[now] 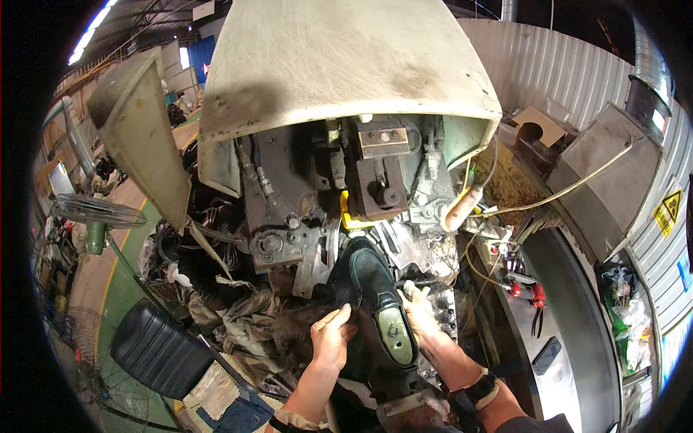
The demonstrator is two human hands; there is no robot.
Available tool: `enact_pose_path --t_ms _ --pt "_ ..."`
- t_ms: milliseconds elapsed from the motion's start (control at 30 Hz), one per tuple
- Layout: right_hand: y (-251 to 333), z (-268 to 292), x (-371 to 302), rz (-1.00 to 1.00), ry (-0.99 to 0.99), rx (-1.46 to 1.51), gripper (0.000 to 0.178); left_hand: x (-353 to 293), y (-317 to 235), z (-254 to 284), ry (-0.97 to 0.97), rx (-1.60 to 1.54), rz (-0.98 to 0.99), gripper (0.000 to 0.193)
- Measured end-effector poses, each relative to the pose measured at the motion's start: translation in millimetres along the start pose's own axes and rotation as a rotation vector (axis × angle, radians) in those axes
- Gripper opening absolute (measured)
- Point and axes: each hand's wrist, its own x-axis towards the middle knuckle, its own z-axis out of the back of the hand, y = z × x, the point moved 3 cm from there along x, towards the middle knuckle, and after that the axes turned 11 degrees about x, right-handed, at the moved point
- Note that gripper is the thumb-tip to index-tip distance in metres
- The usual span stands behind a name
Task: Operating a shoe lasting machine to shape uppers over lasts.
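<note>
A black slip-on shoe upper (363,268) sits over a green shoe last (393,333), its toe pushed in between the metal jaws of a shoe-making machine (382,189). On the left, my left hand (333,337) is closed in a pinch at the edge of the upper, thumb on top. My right hand (424,317) lies closed against the right side of the shoe near the opening, its fingers partly hidden. The last's heel end faces me, above a metal support (404,405). What the jaws touch at the toe is hard to see.
A large cream hood (339,58) overhangs the machine. At the right, a wooden-handled tool (462,208) hangs by a conveyor belt (570,310), with a red tool (530,292) and a phone (546,355) beside it. A black padded seat (155,346) and a fan (97,216) stand left.
</note>
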Motion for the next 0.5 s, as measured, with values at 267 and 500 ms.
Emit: enact_pose_path --t_ms 267,500 --pt "8 -12 3 -0.156 -0.086 0.053 0.084 15 4 -1 -0.062 -0.06 0.055 0.012" --pt "-4 -12 10 -0.094 -0.02 0.179 0.085 45 53 8 -0.149 -0.138 0.073 0.023"
